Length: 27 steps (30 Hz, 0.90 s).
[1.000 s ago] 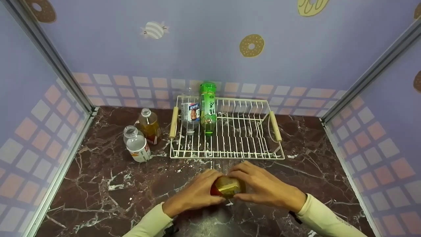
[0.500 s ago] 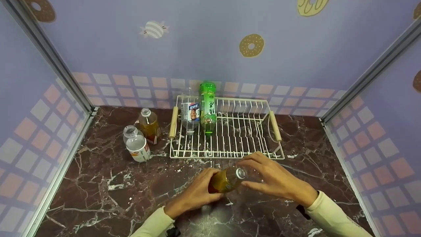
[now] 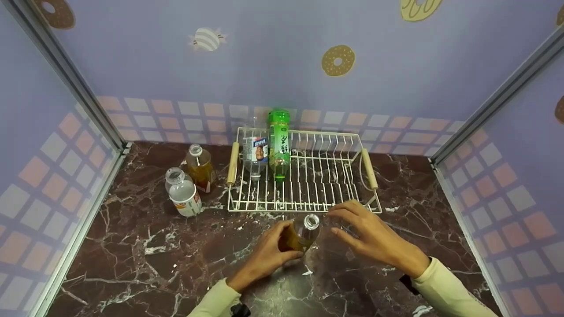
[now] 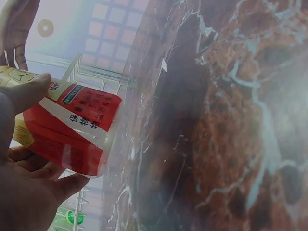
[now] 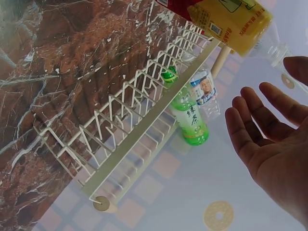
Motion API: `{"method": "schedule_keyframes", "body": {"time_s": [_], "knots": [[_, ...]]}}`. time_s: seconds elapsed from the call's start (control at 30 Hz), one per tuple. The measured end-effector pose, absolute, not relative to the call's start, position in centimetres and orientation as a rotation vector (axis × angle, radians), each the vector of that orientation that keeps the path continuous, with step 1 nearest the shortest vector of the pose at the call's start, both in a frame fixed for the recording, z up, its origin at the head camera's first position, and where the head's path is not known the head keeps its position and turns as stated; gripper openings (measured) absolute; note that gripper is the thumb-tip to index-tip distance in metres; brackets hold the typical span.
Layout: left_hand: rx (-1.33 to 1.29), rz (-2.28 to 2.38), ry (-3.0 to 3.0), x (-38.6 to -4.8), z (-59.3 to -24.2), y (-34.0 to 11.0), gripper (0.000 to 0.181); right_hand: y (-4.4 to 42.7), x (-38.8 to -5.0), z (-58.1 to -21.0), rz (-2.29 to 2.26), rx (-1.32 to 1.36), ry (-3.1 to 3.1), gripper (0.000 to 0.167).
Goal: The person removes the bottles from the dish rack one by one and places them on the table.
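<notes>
The left hand (image 3: 269, 253) grips a clear bottle with a yellow and red label (image 3: 300, 234), its uncapped mouth tilted up and slightly right. In the left wrist view, thumb and fingers wrap the red label (image 4: 72, 125) near the bottle's base. The right hand (image 3: 374, 235) is beside the bottle mouth, fingers apart and touching nothing; the right wrist view shows its palm (image 5: 284, 149) with loosely bent fingers near the bottle neck (image 5: 276, 52). Behind them a white wire rack (image 3: 304, 208) holds a clear bottle (image 3: 255, 152) and a green bottle (image 3: 280, 145).
Left of the rack, a bottle with amber contents or label (image 3: 201, 169) and a clear bottle with a white label (image 3: 184, 196) stand on the dark marble tabletop (image 3: 145, 264). The rack has wooden handles (image 3: 369, 169). Patterned walls enclose the back and sides.
The right hand has let go of the bottle and moved right. In the left hand the bottle has turned from lying toward the camera to mouth-up, showing its neck.
</notes>
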State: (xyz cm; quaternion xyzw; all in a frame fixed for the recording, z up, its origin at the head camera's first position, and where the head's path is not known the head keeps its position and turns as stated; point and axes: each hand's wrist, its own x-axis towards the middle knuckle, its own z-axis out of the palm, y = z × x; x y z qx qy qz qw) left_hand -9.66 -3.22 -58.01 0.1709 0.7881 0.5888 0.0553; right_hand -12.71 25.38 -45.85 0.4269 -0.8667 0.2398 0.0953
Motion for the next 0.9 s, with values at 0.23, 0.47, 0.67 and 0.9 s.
{"method": "schedule_keyframes", "body": {"time_s": [0.23, 0.47, 0.67, 0.9], "knots": [[0.470, 1.872, 2.325, -9.7, -58.4, -3.0, 0.076, 25.6, -12.9, -46.6, 0.742, 1.228, -2.542, 0.034], [0.483, 1.933, 2.256, -10.1, -58.9, -2.5, 0.075, 25.7, -13.3, -47.3, 0.787, 1.182, -2.528, 0.036], [0.473, 1.950, 2.228, -10.4, -59.0, -2.2, 0.078, 25.8, -13.6, -47.8, 0.922, 1.121, -2.549, 0.034], [0.494, 1.935, 2.230, -10.6, -59.2, -1.7, 0.076, 25.9, -14.1, -48.3, 1.049, 1.046, -2.531, 0.034]]}}
